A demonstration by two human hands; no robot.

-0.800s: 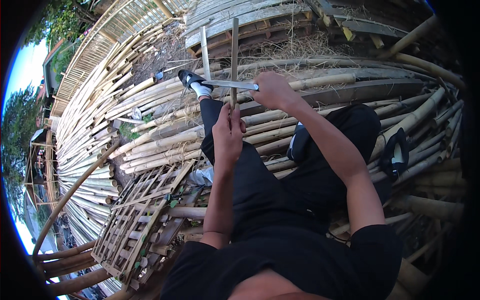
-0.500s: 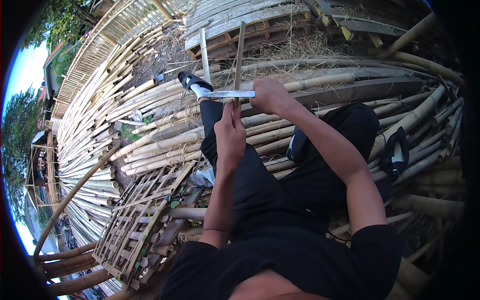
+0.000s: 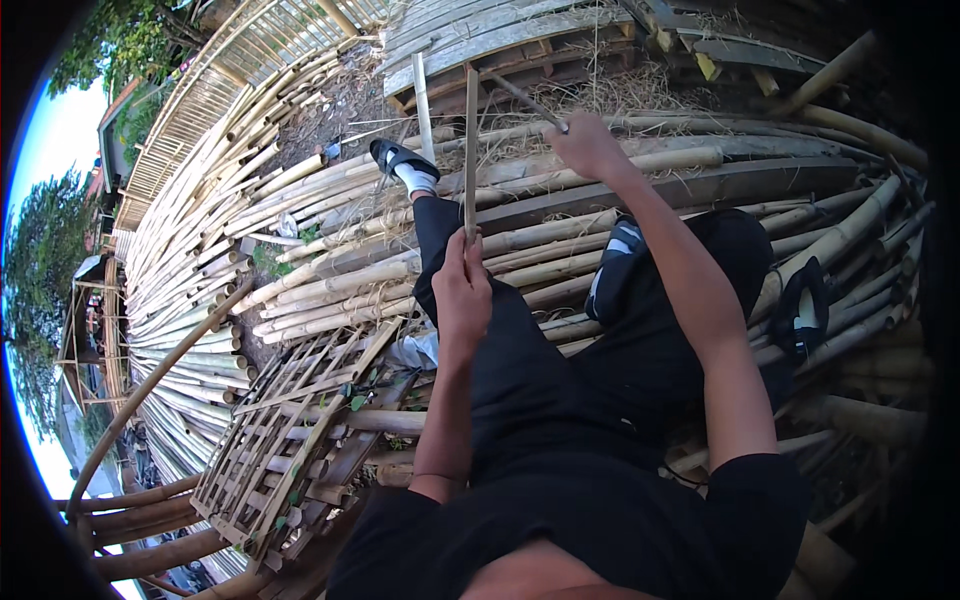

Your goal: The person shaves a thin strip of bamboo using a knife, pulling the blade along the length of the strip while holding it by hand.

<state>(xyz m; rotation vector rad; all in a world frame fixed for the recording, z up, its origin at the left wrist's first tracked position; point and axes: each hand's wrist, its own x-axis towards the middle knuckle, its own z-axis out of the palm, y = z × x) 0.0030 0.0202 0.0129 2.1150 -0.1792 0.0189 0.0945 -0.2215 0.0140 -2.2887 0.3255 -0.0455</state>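
Observation:
My left hand is closed on the lower end of a narrow bamboo strip, which stands up and away from me. The fingers pinch it above my left thigh. Farther off to the right, my right hand is wrapped round the handle of a long knife. Its blade slants toward the upper left, seen nearly edge-on, and its tip comes close to the strip's far end; whether they touch I cannot tell. Another pale strip stands beyond my sandalled left foot.
Bamboo poles lie in rows under and around my legs. A slatted bamboo panel leans at the left, beside a slanting pole. A wooden pallet platform stands ahead. One loose sandal rests at the right.
My right hand has moved away and to the right with the knife. The blade, earlier crossing the strip just above my left hand, is now near its far end. My left hand keeps its grip.

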